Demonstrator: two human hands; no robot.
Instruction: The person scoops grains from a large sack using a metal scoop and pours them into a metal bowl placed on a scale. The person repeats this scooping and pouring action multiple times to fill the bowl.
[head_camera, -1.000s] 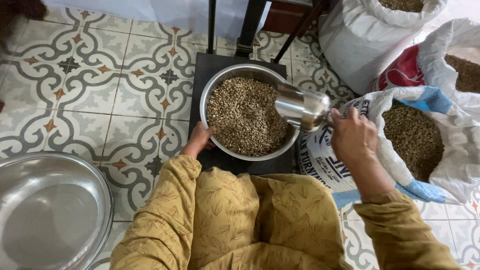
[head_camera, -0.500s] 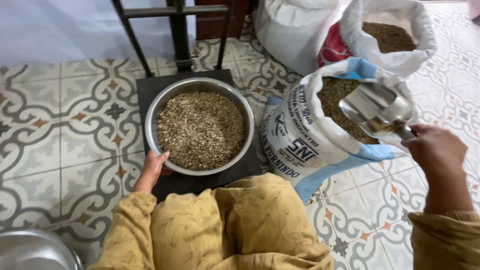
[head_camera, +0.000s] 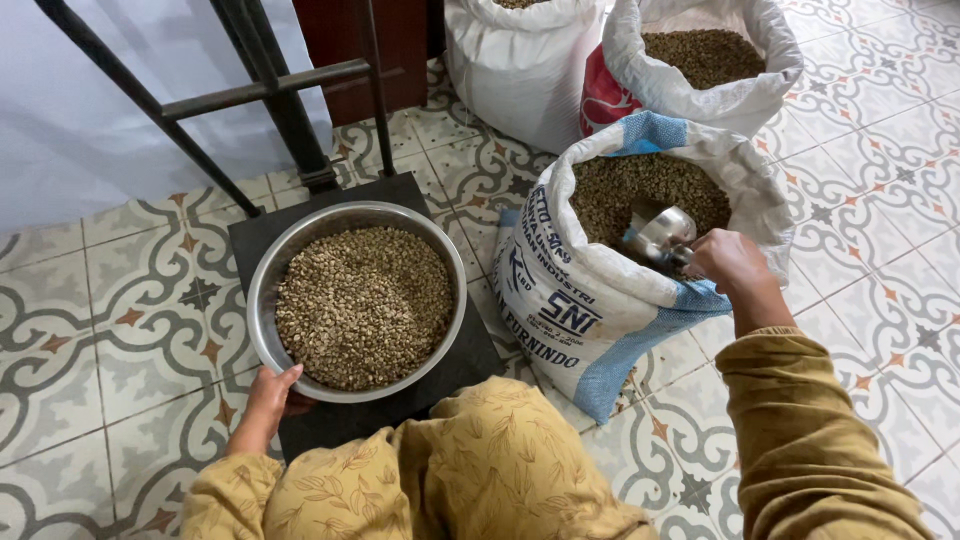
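A metal scoop (head_camera: 660, 235) was gripped by the closed right hand (head_camera: 728, 262) and dipped into the beans of the open sack (head_camera: 600, 300). The steel bowl (head_camera: 356, 300) was steadied at its near rim by the curled fingers of the left hand (head_camera: 272, 392), atop a dark platform (head_camera: 445, 375).

- Open white woven sack (head_camera: 600, 300) directly under the right hand (head_camera: 728, 268), full of greenish-brown beans, rim rolled down, blue band at mouth and lower corner, dark blue print on the side.
- Second white sack (head_camera: 700, 90) beyond the grip, also open and bean-filled, a red patch on its left flank.
- Third white sack (head_camera: 520, 70) further left and behind, plain, top cut off by the frame edge.
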